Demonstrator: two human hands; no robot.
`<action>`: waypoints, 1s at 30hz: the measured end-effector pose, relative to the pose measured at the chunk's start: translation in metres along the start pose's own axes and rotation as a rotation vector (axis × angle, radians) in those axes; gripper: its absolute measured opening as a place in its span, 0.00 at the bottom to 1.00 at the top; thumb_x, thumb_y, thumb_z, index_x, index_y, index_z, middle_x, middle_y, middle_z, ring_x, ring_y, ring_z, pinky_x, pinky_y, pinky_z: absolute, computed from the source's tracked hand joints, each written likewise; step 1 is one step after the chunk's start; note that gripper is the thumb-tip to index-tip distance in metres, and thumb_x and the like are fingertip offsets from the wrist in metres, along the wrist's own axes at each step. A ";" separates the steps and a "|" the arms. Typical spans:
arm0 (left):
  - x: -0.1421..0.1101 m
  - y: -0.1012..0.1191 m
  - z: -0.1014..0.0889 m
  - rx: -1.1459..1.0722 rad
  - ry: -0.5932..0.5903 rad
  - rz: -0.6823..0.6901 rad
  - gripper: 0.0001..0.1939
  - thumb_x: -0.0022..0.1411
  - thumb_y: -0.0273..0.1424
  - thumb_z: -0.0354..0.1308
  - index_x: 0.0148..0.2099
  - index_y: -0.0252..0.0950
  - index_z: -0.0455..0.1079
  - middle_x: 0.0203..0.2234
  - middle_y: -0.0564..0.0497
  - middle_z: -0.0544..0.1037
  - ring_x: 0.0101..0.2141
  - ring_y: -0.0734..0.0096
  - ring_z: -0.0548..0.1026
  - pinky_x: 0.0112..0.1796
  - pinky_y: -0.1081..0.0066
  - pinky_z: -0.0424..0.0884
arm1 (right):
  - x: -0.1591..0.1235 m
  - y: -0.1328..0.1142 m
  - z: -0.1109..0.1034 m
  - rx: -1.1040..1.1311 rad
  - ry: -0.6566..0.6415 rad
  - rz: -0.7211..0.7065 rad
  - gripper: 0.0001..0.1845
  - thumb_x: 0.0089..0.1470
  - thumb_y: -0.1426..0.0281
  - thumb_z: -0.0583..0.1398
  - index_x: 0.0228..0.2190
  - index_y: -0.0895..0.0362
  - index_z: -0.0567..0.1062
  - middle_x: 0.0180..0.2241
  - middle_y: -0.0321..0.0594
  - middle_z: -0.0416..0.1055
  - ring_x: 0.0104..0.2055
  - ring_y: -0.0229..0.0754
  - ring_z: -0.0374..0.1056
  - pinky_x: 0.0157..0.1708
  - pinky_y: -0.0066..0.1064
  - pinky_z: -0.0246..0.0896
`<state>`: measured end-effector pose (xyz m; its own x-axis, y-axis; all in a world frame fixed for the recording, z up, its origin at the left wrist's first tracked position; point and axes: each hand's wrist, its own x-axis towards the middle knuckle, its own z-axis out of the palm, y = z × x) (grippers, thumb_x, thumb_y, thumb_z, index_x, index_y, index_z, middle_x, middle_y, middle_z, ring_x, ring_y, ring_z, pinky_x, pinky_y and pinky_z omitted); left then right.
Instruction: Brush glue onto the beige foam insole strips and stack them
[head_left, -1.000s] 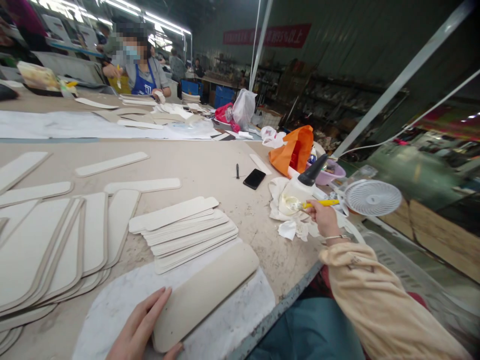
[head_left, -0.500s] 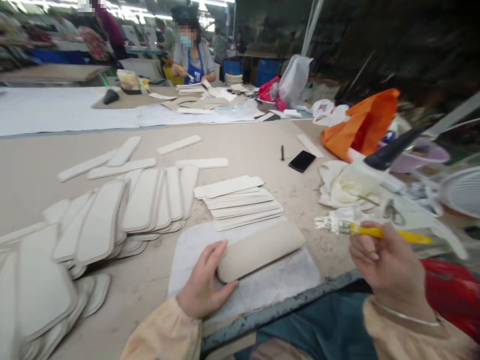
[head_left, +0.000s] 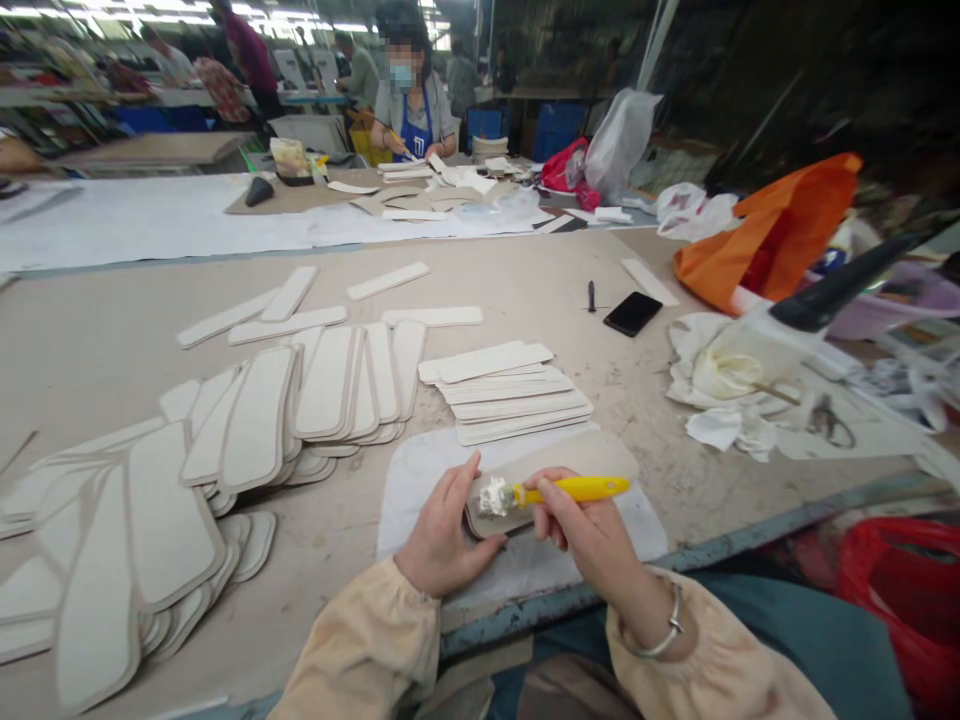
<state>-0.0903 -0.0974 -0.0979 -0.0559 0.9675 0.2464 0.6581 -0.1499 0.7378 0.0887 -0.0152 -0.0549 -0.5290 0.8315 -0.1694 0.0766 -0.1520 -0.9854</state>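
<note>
My right hand (head_left: 592, 535) is closed round the yellow handle of a paintbrush (head_left: 574, 488). White paste coats its bristles, which lie over the left part of a rounded beige panel (head_left: 592, 455). With thumb and fingers apart around the panel's left end, my left hand (head_left: 450, 530) holds it at the edges. Under the panel is a white sheet (head_left: 409, 480) with rounded corners. Just beyond lies a fanned stack of pale strips (head_left: 517, 395). The brush and my right hand hide part of the panel.
Many overlapping pale panels (head_left: 255, 420) spread to the left. A black phone (head_left: 633, 314) lies right of centre. Farther right are a white container (head_left: 757, 350), scissors (head_left: 829, 420) and an orange bag (head_left: 772, 235). Across the table a masked co-worker (head_left: 416, 115) also holds a brush.
My right hand has brought the brush leftward from beside the white container to over the panel. My left hand stays at the panel's left end. The whole view has shifted slightly.
</note>
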 end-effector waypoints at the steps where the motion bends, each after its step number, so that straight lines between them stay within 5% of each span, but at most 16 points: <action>1: 0.000 0.000 0.000 0.001 0.000 -0.003 0.52 0.49 0.29 0.65 0.69 0.37 0.38 0.52 0.42 0.65 0.52 0.58 0.66 0.54 0.57 0.65 | 0.002 0.001 0.002 -0.032 -0.012 -0.010 0.21 0.60 0.53 0.55 0.34 0.58 0.72 0.16 0.32 0.65 0.17 0.31 0.56 0.17 0.24 0.48; 8: -0.001 -0.001 0.001 0.031 0.001 -0.004 0.50 0.51 0.29 0.63 0.69 0.37 0.39 0.53 0.41 0.65 0.53 0.58 0.66 0.55 0.57 0.64 | 0.011 0.004 -0.015 -0.224 0.075 -0.017 0.23 0.61 0.52 0.52 0.31 0.58 0.73 0.16 0.33 0.65 0.17 0.34 0.57 0.16 0.26 0.48; 15: 0.000 0.000 0.000 0.088 -0.005 0.012 0.46 0.54 0.30 0.61 0.69 0.39 0.39 0.53 0.41 0.65 0.54 0.57 0.65 0.55 0.55 0.65 | 0.016 0.004 -0.079 -0.372 0.287 -0.031 0.24 0.59 0.51 0.53 0.25 0.57 0.73 0.18 0.35 0.66 0.18 0.35 0.58 0.18 0.27 0.51; 22: -0.001 -0.003 0.001 0.115 -0.004 0.023 0.44 0.56 0.32 0.61 0.68 0.39 0.41 0.53 0.42 0.66 0.54 0.57 0.66 0.55 0.55 0.65 | 0.021 0.005 -0.140 -0.511 0.489 -0.048 0.23 0.59 0.51 0.53 0.31 0.58 0.75 0.18 0.35 0.65 0.19 0.35 0.58 0.18 0.27 0.51; 26: -0.001 -0.003 0.000 0.124 -0.001 0.027 0.44 0.56 0.31 0.61 0.69 0.39 0.41 0.53 0.41 0.66 0.54 0.56 0.66 0.55 0.55 0.66 | 0.013 -0.003 -0.138 -0.443 0.547 -0.087 0.22 0.58 0.52 0.55 0.33 0.58 0.74 0.19 0.34 0.65 0.18 0.33 0.57 0.18 0.26 0.51; 30: 0.000 -0.001 0.000 0.111 -0.007 0.030 0.45 0.55 0.31 0.61 0.69 0.39 0.40 0.53 0.40 0.65 0.54 0.55 0.66 0.55 0.54 0.65 | 0.000 -0.005 -0.097 -0.098 0.429 -0.064 0.19 0.57 0.53 0.58 0.36 0.58 0.72 0.17 0.31 0.63 0.16 0.31 0.53 0.15 0.23 0.47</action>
<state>-0.0916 -0.0976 -0.0988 -0.0303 0.9644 0.2628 0.7389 -0.1555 0.6557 0.1700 0.0376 -0.0513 -0.1384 0.9872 -0.0792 0.1455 -0.0589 -0.9876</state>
